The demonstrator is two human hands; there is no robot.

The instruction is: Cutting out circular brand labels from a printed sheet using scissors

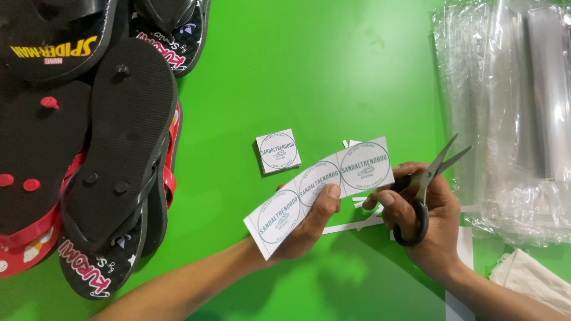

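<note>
I held a strip of three round-printed labels point(321, 193) in my left hand point(309, 223), with my thumb on top and my fingers under it, so the paper stayed flat and did not bend. The strip was up off the green desk point(333, 65), near the middle and closer to the near edge. My right hand point(425, 220) was closed around the black handles of the scissors point(425, 190), and the blades were open and pointed at the far edge, just beside the strip's right end. One cut label point(278, 150) lay alone on the desk, kept away from the thin white scraps point(357, 224). Sandals point(113, 160) were piled at the left edge, and clear plastic bags point(511, 113) at the right edge.
</note>
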